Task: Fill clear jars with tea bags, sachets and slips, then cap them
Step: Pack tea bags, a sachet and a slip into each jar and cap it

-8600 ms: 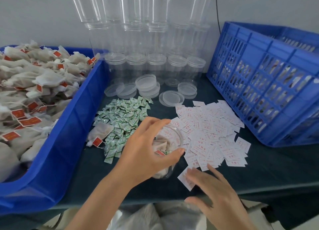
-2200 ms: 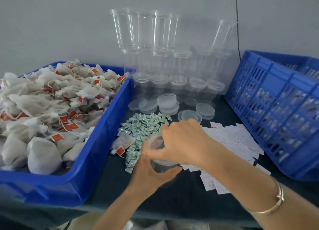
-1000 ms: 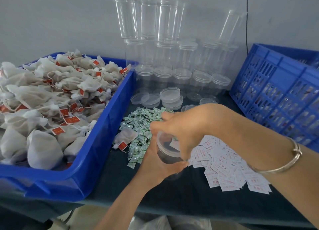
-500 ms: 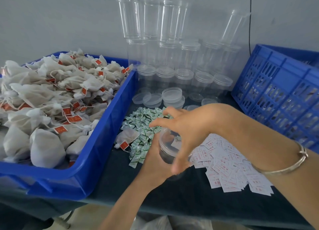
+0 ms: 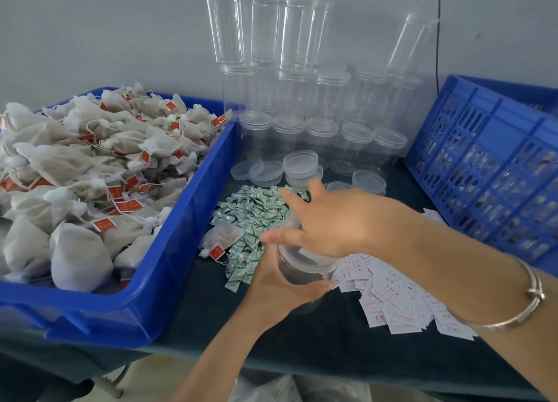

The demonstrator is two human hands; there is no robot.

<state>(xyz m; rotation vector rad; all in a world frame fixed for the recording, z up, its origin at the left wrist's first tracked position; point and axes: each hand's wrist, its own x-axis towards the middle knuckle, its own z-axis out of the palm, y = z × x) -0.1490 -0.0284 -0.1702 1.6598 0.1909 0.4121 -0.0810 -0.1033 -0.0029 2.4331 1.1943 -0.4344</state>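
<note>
Our left hand (image 5: 280,284) grips the short clear plastic jar (image 5: 297,273) from the near side, fingers curled round its wall. We cannot tell whether its base touches the dark-covered desk (image 5: 317,341). Our right hand (image 5: 335,220) lies across the jar's top, fingers straight and spread, palm over the clear round lid (image 5: 305,258) on its mouth, grasping nothing. Just beyond the left hand lies the heap of small green-and-white sachets (image 5: 253,211), with one loose white mesh tea bag (image 5: 222,238) at its left edge. Under the right wrist spread the white paper slips printed in red (image 5: 392,296). Left of both hands stands the blue plastic tub (image 5: 181,220), heaped with red-tagged tea bags (image 5: 90,166). Beyond the hands are loose clear lids (image 5: 300,163) and stacked empty clear jars (image 5: 290,69). Right of the right arm stands a blue slotted crate (image 5: 483,166).
</note>
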